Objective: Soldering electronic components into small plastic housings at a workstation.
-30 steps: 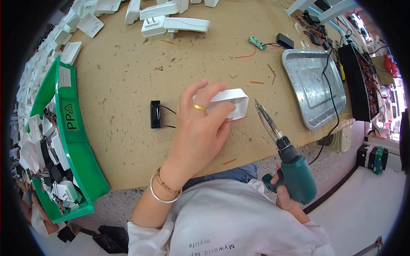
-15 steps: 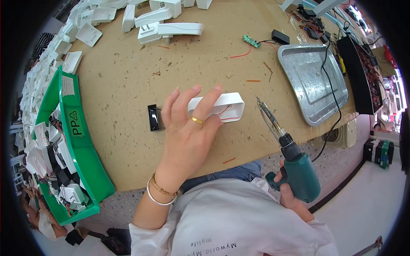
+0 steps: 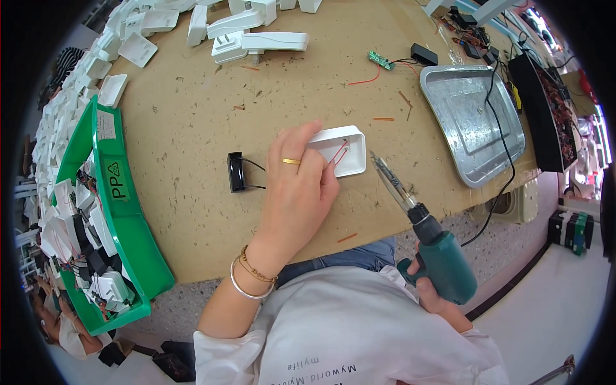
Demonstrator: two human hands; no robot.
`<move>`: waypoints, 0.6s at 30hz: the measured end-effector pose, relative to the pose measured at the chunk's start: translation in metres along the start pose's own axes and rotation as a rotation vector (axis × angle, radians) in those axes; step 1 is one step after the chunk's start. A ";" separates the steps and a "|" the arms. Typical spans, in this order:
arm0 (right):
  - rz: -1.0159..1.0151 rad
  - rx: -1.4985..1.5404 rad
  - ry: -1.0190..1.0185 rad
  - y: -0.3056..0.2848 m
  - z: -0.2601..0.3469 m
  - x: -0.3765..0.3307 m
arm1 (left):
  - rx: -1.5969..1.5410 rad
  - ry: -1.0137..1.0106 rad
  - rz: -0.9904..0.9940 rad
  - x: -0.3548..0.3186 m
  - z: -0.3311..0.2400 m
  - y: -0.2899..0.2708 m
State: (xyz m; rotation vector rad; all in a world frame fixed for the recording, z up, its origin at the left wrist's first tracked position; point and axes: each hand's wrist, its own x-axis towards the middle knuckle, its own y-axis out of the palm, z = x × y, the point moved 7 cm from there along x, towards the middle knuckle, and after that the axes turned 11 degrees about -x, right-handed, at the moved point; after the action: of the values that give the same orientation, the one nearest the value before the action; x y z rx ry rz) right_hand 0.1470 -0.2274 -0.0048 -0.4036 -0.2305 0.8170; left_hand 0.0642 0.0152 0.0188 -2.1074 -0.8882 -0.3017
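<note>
Left hand pressing down on white shell on bench; I see red wires inside open shell. Ring on one finger, bracelets at wrist. Right hand wrapped around green driver, bit tip just beside shell's right edge, not touching as far as I can tell. Black block with thin leads lies left of left hand. Green bin of white parts at bench's left edge. Metal tray at right, cable draped across it.
</note>
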 end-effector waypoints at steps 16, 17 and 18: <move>0.119 -0.221 0.001 0.016 -0.003 0.004 | -0.030 -0.036 -0.001 0.001 0.002 0.001; 0.125 -0.229 -0.001 0.016 -0.002 0.005 | -0.031 -0.037 -0.002 0.002 0.002 0.001; 0.130 -0.236 -0.003 0.016 -0.002 0.005 | -0.033 -0.037 -0.005 0.002 0.002 0.002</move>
State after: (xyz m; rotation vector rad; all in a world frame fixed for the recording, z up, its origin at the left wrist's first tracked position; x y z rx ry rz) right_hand 0.1402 -0.2147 -0.0135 -0.6440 -0.3073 0.9217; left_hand 0.0672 0.0171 0.0173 -2.1478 -0.9163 -0.2834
